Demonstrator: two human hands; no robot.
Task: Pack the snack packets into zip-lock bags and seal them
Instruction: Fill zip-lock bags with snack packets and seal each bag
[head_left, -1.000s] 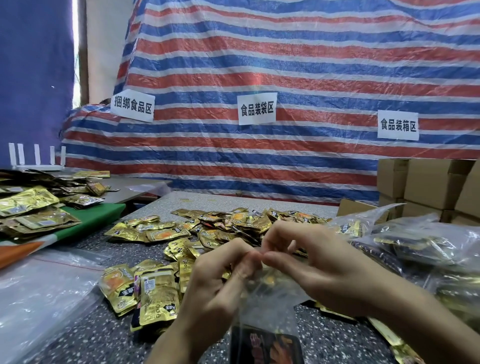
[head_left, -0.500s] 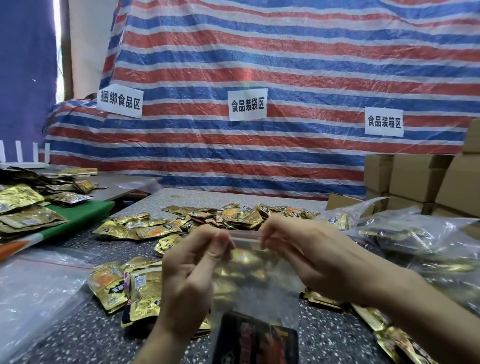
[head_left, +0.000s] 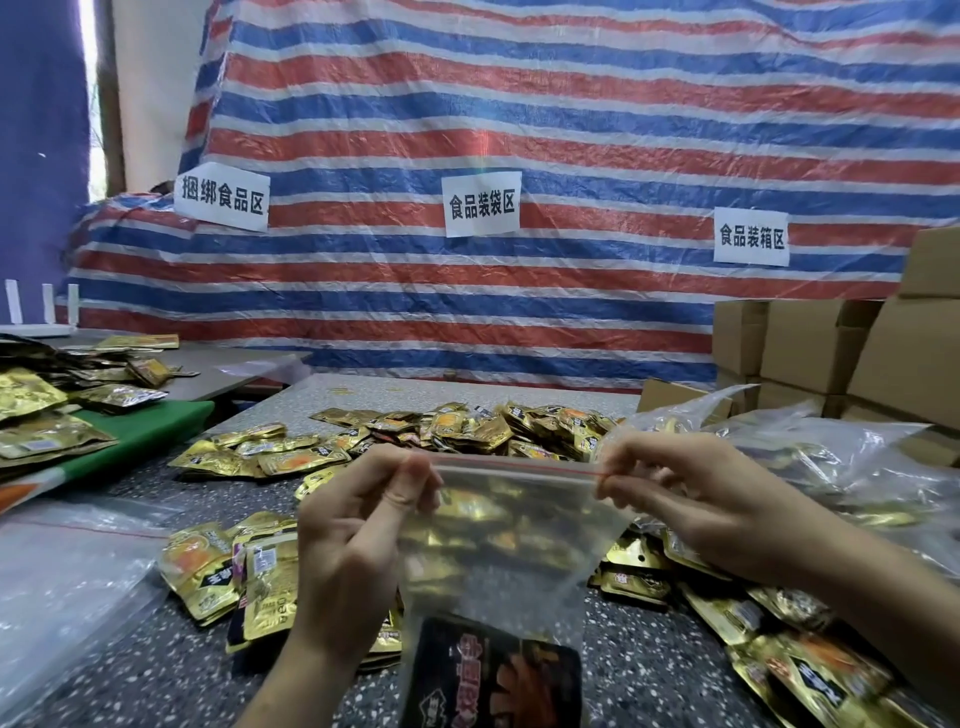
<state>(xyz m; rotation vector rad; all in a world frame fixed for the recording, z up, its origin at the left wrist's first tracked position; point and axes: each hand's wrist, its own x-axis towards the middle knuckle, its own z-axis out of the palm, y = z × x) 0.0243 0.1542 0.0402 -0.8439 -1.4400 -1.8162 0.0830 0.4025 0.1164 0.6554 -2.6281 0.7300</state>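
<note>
The zip-lock bag (head_left: 509, 545) hangs in front of me above the surface (head_left: 639, 670), with a dark snack packet (head_left: 493, 675) sunk to its bottom. My left hand (head_left: 353, 540) pinches the top left corner and my right hand (head_left: 691, 499) the top right, so the red-lined strip (head_left: 519, 466) runs taut between them. To seal it well I should hold that strip straight and press along its whole length, corners included, since I cannot tell whether it has closed. Loose gold packets (head_left: 457, 431) lie beyond.

Both grips up, apart
My left grip (head_left: 358, 530) and right grip (head_left: 696, 499) each pinch a top corner of the bag (head_left: 511, 566).
</note>
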